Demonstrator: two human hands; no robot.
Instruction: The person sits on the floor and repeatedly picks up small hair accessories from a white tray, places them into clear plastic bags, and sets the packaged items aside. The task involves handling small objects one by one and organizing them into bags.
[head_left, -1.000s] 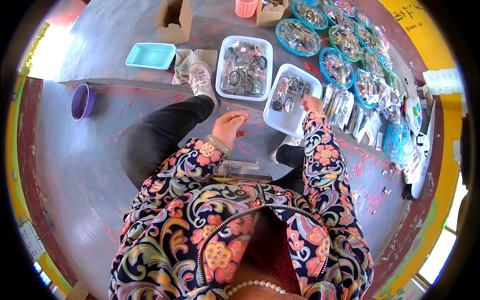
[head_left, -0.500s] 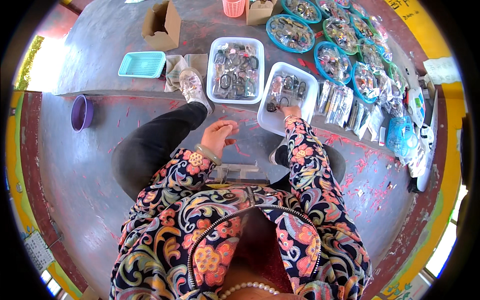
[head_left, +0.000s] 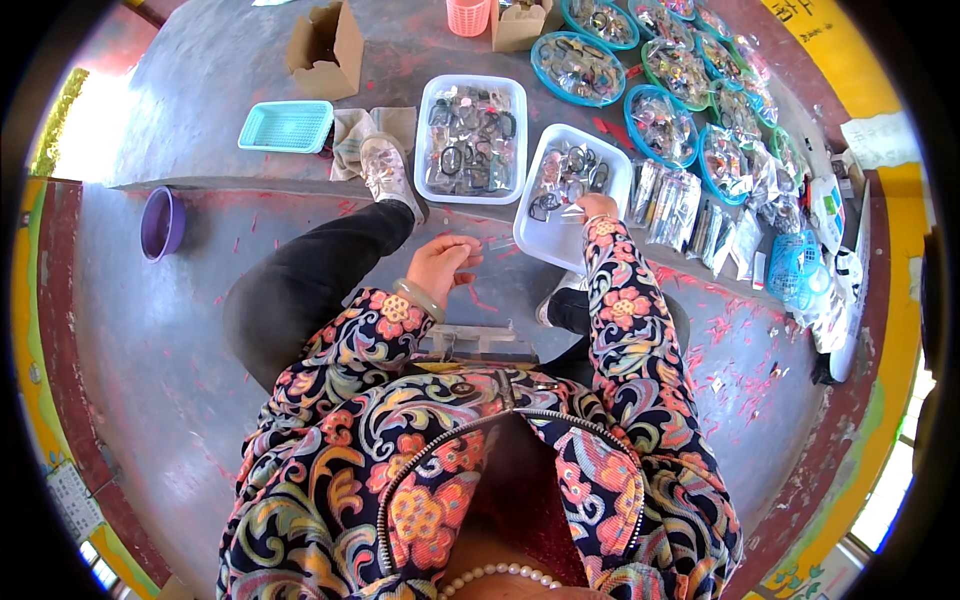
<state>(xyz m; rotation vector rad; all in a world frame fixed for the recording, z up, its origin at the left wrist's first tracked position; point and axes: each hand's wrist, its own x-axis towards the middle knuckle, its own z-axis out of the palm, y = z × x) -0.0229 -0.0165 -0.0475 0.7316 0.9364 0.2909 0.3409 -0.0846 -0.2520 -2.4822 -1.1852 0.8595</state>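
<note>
My right hand (head_left: 597, 207) is at the near right rim of a white plastic tub (head_left: 545, 240), its fingers pinched together. A small pale, shiny piece that looks like a clear plastic packet (head_left: 572, 211) sticks out from the fingertips. Inside this tub lie several clear packets with dark ring-shaped items (head_left: 572, 162). My left hand (head_left: 440, 268), with a pale bangle at the wrist, hovers over the floor in front of me. Its fingers are curled in towards the thumb, and nothing shows in them.
Another white tub (head_left: 424, 165) full of packets stands to the left. Round blue and green baskets (head_left: 628, 118) crowd the far right, near silvery packets (head_left: 672, 212). A turquoise basket (head_left: 285, 128), a cardboard box (head_left: 345, 60) and a purple basin (head_left: 163, 225) are on the left.
My right hand has drawn back from inside the tub to its near right rim, bringing a pale piece at its fingertips. My left hand has barely moved.
</note>
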